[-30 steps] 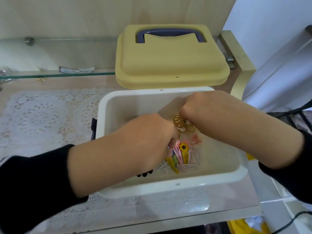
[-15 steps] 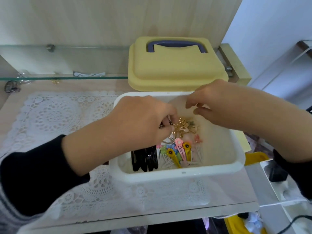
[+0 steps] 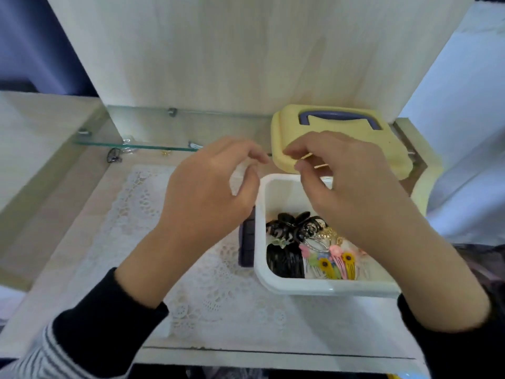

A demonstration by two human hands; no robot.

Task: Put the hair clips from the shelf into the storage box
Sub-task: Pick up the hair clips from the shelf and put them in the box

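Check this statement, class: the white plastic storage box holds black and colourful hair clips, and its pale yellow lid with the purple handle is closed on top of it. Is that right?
One detail is wrong. The pale yellow lid with the purple handle is off, lying behind the white plastic storage box, which stands open. The head view shows this. The black and colourful hair clips are indeed inside.

Wooden shelf [image 3: 82,214]: lace mat [image 3: 207,291], storage box [image 3: 314,289], lid [image 3: 355,143].
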